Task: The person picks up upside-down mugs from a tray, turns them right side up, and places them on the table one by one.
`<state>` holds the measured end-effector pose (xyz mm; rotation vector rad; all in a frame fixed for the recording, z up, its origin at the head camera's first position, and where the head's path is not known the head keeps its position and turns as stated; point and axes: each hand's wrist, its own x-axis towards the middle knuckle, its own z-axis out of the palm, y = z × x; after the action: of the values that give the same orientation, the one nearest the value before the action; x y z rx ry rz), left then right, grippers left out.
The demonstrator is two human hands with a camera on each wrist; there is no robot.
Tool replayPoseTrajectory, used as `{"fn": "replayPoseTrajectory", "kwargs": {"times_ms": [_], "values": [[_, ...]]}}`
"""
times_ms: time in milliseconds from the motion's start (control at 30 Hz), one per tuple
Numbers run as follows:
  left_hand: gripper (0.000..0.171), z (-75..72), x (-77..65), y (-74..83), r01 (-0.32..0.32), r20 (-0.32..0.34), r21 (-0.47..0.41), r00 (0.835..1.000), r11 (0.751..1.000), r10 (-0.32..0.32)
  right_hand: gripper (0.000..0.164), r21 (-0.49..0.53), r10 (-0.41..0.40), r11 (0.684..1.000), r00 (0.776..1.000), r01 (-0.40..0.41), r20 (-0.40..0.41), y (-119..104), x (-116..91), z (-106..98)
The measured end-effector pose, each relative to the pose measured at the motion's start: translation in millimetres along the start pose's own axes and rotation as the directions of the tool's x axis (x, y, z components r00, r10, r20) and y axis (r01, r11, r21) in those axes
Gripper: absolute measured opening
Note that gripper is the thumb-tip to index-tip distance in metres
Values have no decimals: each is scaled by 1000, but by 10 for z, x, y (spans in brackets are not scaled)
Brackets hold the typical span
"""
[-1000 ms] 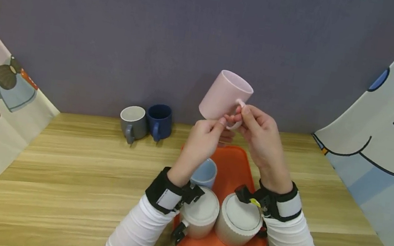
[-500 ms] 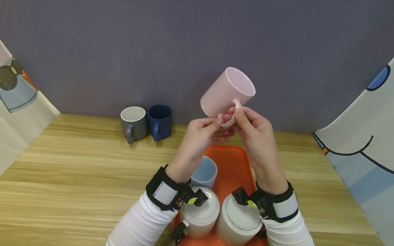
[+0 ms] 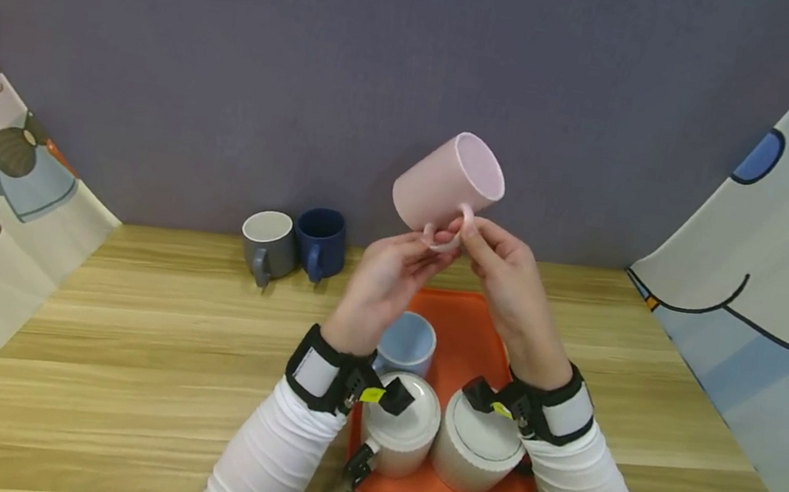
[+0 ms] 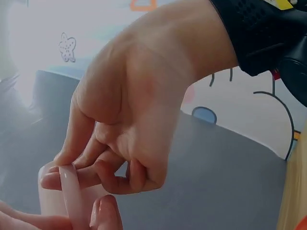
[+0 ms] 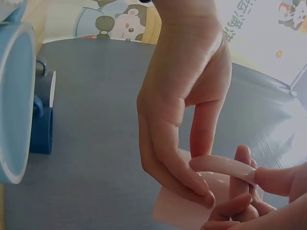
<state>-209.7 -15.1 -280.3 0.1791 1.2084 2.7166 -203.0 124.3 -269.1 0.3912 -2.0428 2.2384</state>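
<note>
Both hands hold a pink mug (image 3: pixel 433 188) in the air over the far end of an orange tray (image 3: pixel 461 331). The mug is tilted, its mouth toward the upper right and its handle toward the person. My left hand (image 3: pixel 381 290) pinches the lower end of the handle (image 4: pixel 73 199) between thumb and index finger, the index finger passing through the loop. The upper end, nearer the rim, is pinched by my right hand (image 3: pixel 512 292). In the right wrist view the right thumb meets the handle (image 5: pixel 223 166), with the right fingers against the mug's side.
On the tray stand a light blue cup (image 3: pixel 407 340) and two off-white vessels with flat round tops, one left (image 3: pixel 399 440) and one right (image 3: pixel 475 451). A grey mug (image 3: pixel 269 249) and a navy mug (image 3: pixel 320 246) stand side by side before the grey wall (image 3: pixel 198 84).
The mug has tipped further onto its side and shifted slightly left. My left hand has turned its palm more upward, and its grip has come onto the handle's lower end.
</note>
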Motion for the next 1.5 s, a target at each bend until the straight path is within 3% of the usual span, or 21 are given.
{"fn": "replayPoseTrajectory", "kwargs": {"times_ms": [167, 367, 600, 700, 800, 1100, 1333, 1500], "values": [[24, -28, -5, 31, 93, 70, -178, 994, 980, -81, 21, 53, 12, 999, 1000, -12, 7, 22, 22, 10], [24, -21, 18, 69, 179, 33, -395, 983, 901, -181, 30, 128, 42, 991, 998, -48, 47, 43, 40, 6], [20, -23, 67, 81, 201, 82, -536, 979, 820, -186, 26, 215, 89, 970, 991, -109, 100, 37, 44, -4], [19, -30, 76, 79, 200, 85, -566, 979, 800, -184, 23, 229, 113, 964, 987, -136, 111, 31, 46, -10], [21, -35, 74, 75, 188, 92, -569, 982, 800, -166, 24, 260, 139, 951, 984, -165, 115, 29, 51, -13], [23, -45, 87, 65, 133, 135, -539, 988, 832, -71, 27, 361, 208, 897, 964, -255, 165, 11, 71, -41], [23, -20, 63, 67, 53, 67, -472, 997, 880, -24, 23, 468, 212, 818, 932, -334, 296, 1, 90, -82], [25, -16, 48, 78, 21, 60, -426, 998, 905, 5, 18, 489, 218, 790, 915, -370, 339, 3, 87, -110]]}}
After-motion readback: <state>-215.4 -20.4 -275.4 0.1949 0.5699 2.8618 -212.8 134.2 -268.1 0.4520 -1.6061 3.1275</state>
